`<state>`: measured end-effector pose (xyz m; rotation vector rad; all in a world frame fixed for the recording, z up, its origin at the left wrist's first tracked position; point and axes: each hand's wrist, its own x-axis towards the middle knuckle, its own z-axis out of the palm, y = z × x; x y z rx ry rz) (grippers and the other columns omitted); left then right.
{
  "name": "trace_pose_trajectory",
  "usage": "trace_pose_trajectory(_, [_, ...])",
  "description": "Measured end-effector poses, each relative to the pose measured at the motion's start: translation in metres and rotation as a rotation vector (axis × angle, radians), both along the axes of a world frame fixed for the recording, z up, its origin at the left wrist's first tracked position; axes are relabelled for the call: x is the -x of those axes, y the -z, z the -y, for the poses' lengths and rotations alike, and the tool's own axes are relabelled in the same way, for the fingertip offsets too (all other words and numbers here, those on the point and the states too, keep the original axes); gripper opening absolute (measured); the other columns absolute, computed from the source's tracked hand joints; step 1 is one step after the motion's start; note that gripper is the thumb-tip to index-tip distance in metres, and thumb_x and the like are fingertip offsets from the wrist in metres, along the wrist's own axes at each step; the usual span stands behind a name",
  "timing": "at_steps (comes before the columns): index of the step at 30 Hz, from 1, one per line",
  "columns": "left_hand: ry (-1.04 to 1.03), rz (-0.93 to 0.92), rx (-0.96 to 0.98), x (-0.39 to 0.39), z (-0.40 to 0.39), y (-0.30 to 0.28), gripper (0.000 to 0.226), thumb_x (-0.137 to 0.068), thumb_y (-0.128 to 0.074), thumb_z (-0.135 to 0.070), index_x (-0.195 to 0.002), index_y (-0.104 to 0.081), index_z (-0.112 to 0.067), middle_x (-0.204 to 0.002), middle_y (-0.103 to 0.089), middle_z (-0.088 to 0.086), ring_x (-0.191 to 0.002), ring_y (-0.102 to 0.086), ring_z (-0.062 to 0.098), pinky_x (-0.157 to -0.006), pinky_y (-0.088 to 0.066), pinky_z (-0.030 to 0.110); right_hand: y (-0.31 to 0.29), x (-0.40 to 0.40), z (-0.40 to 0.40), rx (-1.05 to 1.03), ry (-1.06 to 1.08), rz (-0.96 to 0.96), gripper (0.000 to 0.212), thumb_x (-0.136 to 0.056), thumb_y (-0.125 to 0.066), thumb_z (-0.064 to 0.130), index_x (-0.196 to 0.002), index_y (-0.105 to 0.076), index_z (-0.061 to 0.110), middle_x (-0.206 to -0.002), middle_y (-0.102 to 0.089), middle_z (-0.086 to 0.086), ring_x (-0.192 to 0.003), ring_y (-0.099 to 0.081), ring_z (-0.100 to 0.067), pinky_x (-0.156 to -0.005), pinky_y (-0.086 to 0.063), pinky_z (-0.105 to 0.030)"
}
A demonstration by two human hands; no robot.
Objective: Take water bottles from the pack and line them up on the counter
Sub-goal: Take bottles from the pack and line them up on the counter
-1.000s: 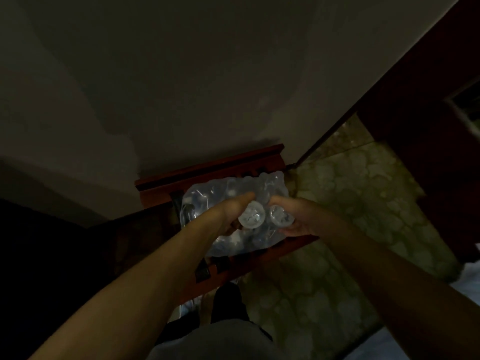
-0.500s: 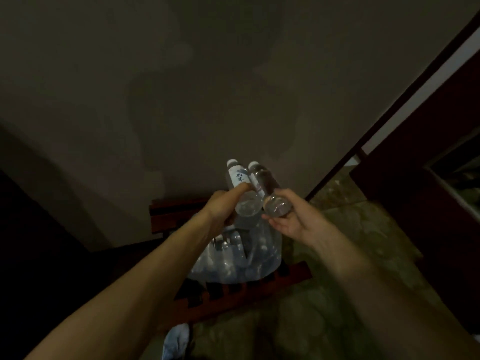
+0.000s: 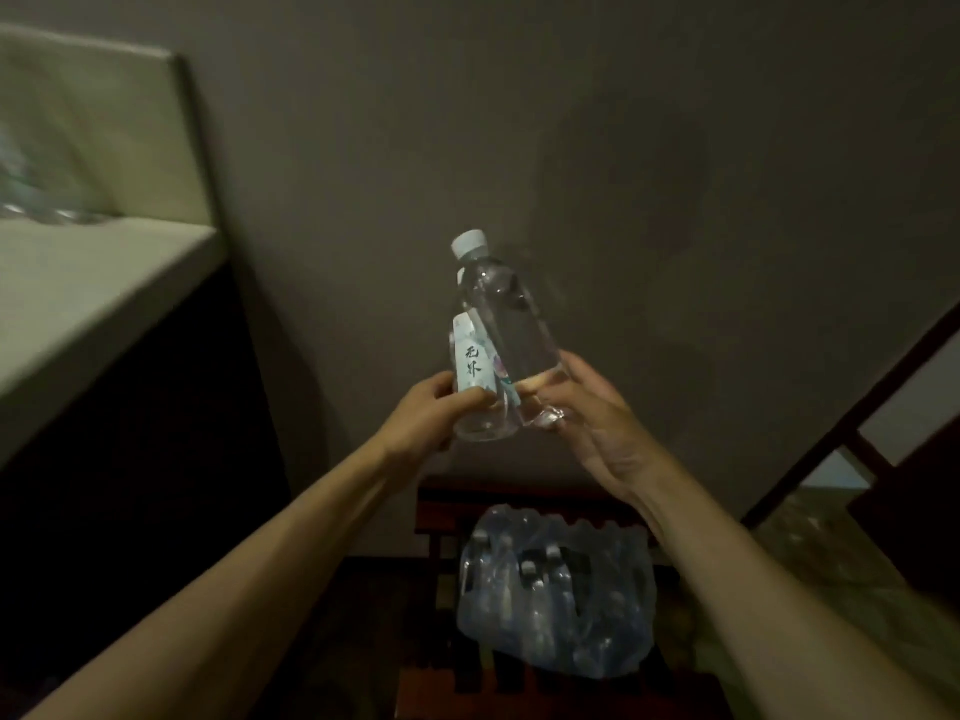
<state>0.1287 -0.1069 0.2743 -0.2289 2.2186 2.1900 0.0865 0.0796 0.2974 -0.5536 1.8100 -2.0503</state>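
I hold two clear water bottles up in front of the wall, side by side and touching. My left hand grips the base of the bottle with the white printed label. My right hand holds the lower end of the second bottle, whose white cap points up. Below my hands lies the plastic-wrapped pack with several bottles inside. The pale counter is at the left, higher than the pack.
The pack rests on a dark red wooden stool. Blurred clear bottles stand on the counter at the far left. A dark cabinet front sits under the counter. Patterned floor and a dark frame lie to the right.
Both hands lifted the two bottles out of the pack and raised them higher. The view swung left, bringing the counter into sight.
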Motion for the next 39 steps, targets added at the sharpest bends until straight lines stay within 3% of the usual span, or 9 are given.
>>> trace_pose_trajectory(7, [-0.158,-0.214,0.049,-0.023,0.069,-0.057,0.047,-0.073,-0.076,-0.027,-0.116,-0.062,-0.013,-0.087,-0.069,-0.005,-0.049,-0.06,-0.008,-0.041,-0.039,0.005,-0.036,-0.014,0.094,-0.018,0.269,-0.256,0.075,-0.058,-0.085,0.05,-0.116,-0.047,0.019,-0.098,-0.061,-0.01,-0.077,-0.068,-0.013,-0.063,-0.057,-0.028])
trace_pose_trajectory(11, [-0.199,-0.288,0.088,-0.038,0.118,-0.081,0.051,-0.068,-0.077,-0.034,-0.114,-0.064,-0.018,-0.096,-0.074,-0.003,-0.066,-0.069,-0.004,-0.047,-0.044,0.006,-0.053,-0.018,0.142,0.119,0.2,-0.306,0.051,-0.063,-0.081,0.059,-0.098,-0.058,0.029,-0.102,-0.072,-0.005,-0.089,-0.073,-0.019,-0.068,-0.058,-0.03])
trace_pose_trajectory(13, [-0.211,-0.307,0.103,-0.047,0.149,-0.09,0.054,-0.066,-0.079,-0.035,-0.115,-0.064,-0.019,-0.102,-0.075,-0.003,-0.086,-0.073,0.005,-0.062,-0.054,0.013,-0.06,-0.025,0.17,0.074,0.205,-0.373,0.041,-0.067,-0.071,0.067,-0.09,-0.061,0.035,-0.104,-0.071,-0.005,-0.091,-0.072,-0.017,-0.07,-0.057,-0.025])
trace_pose_trajectory(16, [-0.227,-0.332,0.11,-0.064,0.2,-0.098,0.057,-0.068,-0.081,-0.029,-0.12,-0.061,-0.016,-0.108,-0.074,0.0,-0.096,-0.073,0.015,-0.083,-0.059,0.033,-0.062,-0.036,0.22,0.018,0.218,-0.422,0.063,-0.067,-0.058,0.079,-0.103,-0.061,0.028,-0.111,-0.069,-0.005,-0.098,-0.07,-0.014,-0.079,-0.057,-0.028])
trace_pose_trajectory(21, [-0.257,-0.359,0.189,-0.098,0.285,-0.101,0.051,-0.064,-0.074,-0.028,-0.113,-0.062,-0.02,-0.104,-0.072,0.0,-0.088,-0.071,0.007,-0.072,-0.058,0.022,-0.055,-0.064,0.317,0.022,0.131,-0.37,0.04,-0.085,-0.039,0.066,-0.116,-0.053,0.044,-0.105,-0.068,0.027,-0.098,-0.064,0.006,-0.073,-0.051,-0.01])
trace_pose_trajectory(24, [-0.289,-0.345,0.276,-0.115,0.331,-0.1,0.052,-0.063,-0.071,-0.028,-0.114,-0.062,-0.021,-0.103,-0.071,-0.003,-0.09,-0.07,0.008,-0.067,-0.055,0.02,-0.047,-0.081,0.367,0.019,0.067,-0.32,0.049,-0.084,-0.047,0.067,-0.125,-0.046,0.041,-0.115,-0.065,0.019,-0.104,-0.064,0.001,-0.076,-0.053,-0.015])
trace_pose_trajectory(29, [-0.252,-0.307,0.311,-0.129,0.388,-0.087,0.06,-0.066,-0.074,-0.026,-0.123,-0.058,-0.02,-0.109,-0.069,0.0,-0.097,-0.069,0.014,-0.083,-0.059,0.035,-0.038,-0.096,0.423,-0.025,0.143,-0.288,0.042,-0.083,-0.073,0.025,-0.118,-0.049,0.019,-0.108,-0.069,-0.002,-0.091,-0.071,-0.008,-0.072,-0.058,-0.023])
trace_pose_trajectory(37, [-0.219,-0.254,0.354,-0.106,0.427,-0.068,0.057,-0.078,-0.078,-0.018,-0.128,-0.052,-0.022,-0.114,-0.066,0.002,-0.086,-0.072,0.014,-0.067,-0.059,0.023,-0.023,-0.07,0.452,-0.244,0.193,-0.312,0.048,-0.077,-0.079,0.023,-0.118,-0.056,0.018,-0.099,-0.07,0.005,-0.09,-0.069,-0.008,-0.062,-0.055,-0.014])
trace_pose_trajectory(39, [-0.226,-0.246,0.412,-0.098,0.434,-0.07,0.061,-0.078,-0.078,-0.016,-0.131,-0.05,-0.022,-0.119,-0.064,0.002,-0.089,-0.071,0.016,-0.068,-0.059,0.025,-0.022,-0.058,0.457,-0.321,0.21,-0.359,0.054,-0.073,-0.081,0.029,-0.119,-0.055,0.022,-0.104,-0.068,0.004,-0.097,-0.068,-0.013,-0.072,-0.058,-0.023])
